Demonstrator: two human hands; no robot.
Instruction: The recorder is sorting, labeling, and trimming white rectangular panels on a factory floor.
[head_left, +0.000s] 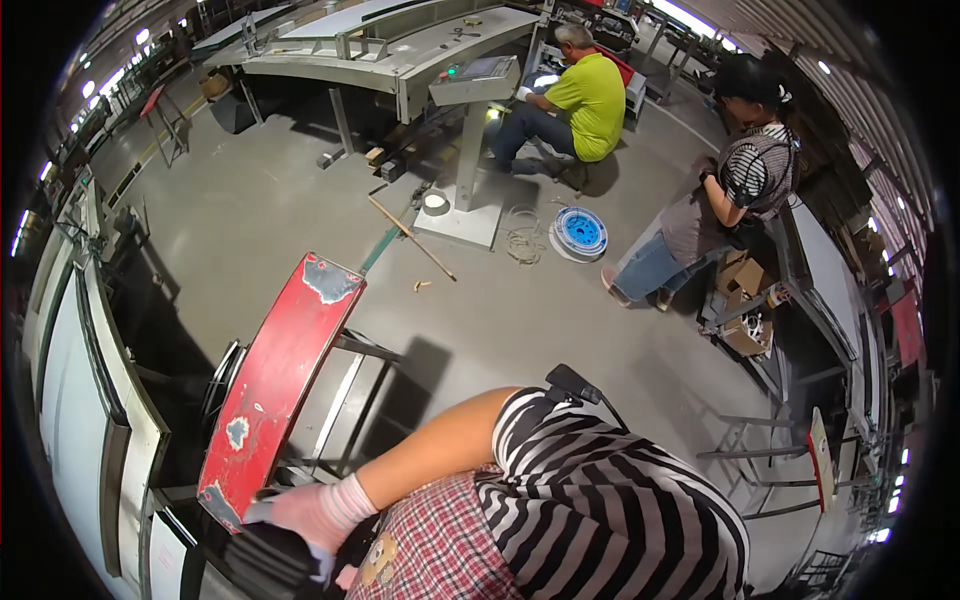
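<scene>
Reaching across my body to the lower left is my right hand (312, 514), in a pink glove with greyish fingers. Its fingers curve around a dark, motion-smeared thing (268, 562) whose kind I cannot make out. Just beside the hand is the near end of a long red stool (275, 385), its paint worn to grey in patches. Between the dark thing and my plaid apron (450, 540) shows a small pink patch, which looks like part of my left hand (346, 577); its fingers are hidden.
Pale curved panels (75, 400) stand along the left. Ahead, a wooden stick (412, 237) and a blue reel (580, 232) lie on the floor. A person in a yellow shirt (598, 105) crouches by a machine; another (740, 180) stands at right near cardboard boxes (745, 330). A stool (820, 462) stands right.
</scene>
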